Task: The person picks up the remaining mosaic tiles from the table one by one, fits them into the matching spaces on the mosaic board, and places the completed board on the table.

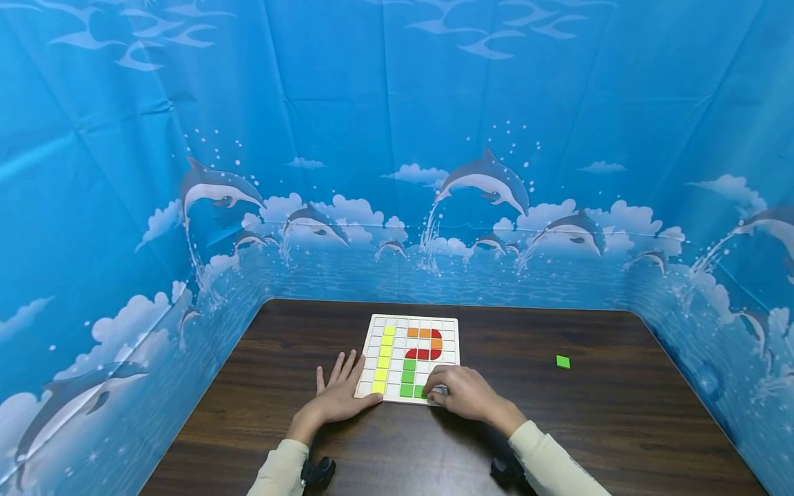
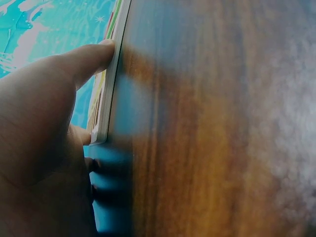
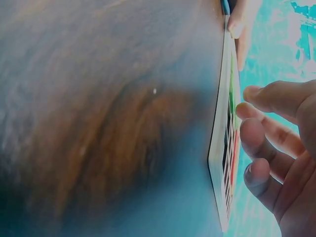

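Observation:
A white square grid board (image 1: 397,322) lies on the table with coloured tiles set in its cells. A column of yellow tiles (image 1: 384,351) runs down its left part; red, orange and green pieces form a shape to the right. My left hand (image 1: 338,399) rests at the board's left edge with fingers spread, its thumb (image 2: 96,57) on the near edge. Over the near right corner is my right hand (image 1: 465,391), its fingertips at a green tile (image 1: 419,391) they partly cover. In the right wrist view these fingers (image 3: 253,134) are loosely bent, with nothing visible between them.
A single loose green tile (image 1: 562,362) lies on the dark wooden table (image 1: 620,413) to the right of the board. A blue dolphin-print curtain (image 1: 397,172) surrounds the table's back and sides. Dark wrist devices (image 1: 319,473) sit under both forearms.

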A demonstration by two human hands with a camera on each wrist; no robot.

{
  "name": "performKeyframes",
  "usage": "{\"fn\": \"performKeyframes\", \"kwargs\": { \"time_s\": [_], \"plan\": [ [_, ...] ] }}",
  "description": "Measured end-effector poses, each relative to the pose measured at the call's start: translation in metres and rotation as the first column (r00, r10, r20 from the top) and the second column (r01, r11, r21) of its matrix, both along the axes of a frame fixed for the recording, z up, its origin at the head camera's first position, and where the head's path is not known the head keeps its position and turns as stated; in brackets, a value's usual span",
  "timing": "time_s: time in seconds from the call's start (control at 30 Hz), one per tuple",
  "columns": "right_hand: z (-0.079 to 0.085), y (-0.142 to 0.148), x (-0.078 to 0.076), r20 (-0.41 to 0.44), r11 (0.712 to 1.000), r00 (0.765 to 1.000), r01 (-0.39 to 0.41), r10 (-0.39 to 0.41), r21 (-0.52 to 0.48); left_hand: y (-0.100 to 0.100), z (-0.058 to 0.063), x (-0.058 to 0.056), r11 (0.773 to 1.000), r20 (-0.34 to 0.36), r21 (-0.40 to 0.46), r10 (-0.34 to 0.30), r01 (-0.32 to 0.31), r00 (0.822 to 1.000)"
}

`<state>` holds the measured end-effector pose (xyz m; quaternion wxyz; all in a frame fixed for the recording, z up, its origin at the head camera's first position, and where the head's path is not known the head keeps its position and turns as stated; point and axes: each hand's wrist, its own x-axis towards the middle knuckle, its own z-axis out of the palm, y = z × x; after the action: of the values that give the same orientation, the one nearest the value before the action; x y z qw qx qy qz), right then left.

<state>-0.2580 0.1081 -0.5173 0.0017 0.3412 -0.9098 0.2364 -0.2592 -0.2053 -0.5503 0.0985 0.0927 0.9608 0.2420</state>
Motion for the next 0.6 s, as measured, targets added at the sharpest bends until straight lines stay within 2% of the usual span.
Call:
{"fn": "performKeyframes", "kwargs": {
  "time_s": [0.07, 0.2, 0.27, 0.47, 0.6],
  "plan": [
    [0.000, 0.003, 0.000, -0.012, 1.000, 1.000, 0.005, -0.005, -0.004, 0.001, 0.007, 0.003, 1.000, 0.014, 0.012, -0.006, 0.006, 1.000],
    [0.000, 0.011, -0.001, -0.039, 1.000, 0.999, 0.010, -0.011, -0.025, 0.000, 0.005, 0.003, 0.999, -0.007, 0.043, -0.019, 0.019, 1.000],
    [0.001, 0.015, -0.001, -0.047, 0.999, 0.999, 0.014, -0.016, -0.037, -0.001, 0.000, 0.001, 0.998, -0.027, 0.050, -0.026, 0.027, 0.999],
    [0.002, 0.027, -0.001, -0.064, 0.997, 0.997, 0.041, -0.045, -0.063, -0.004, -0.006, 0.000, 0.996, -0.048, 0.077, -0.040, 0.043, 0.998],
    [0.002, 0.036, -0.001, -0.064, 0.995, 0.995, 0.075, -0.079, -0.060, -0.002, -0.002, 0.001, 0.996, -0.038, 0.076, -0.035, 0.038, 0.999]
  ]
}}
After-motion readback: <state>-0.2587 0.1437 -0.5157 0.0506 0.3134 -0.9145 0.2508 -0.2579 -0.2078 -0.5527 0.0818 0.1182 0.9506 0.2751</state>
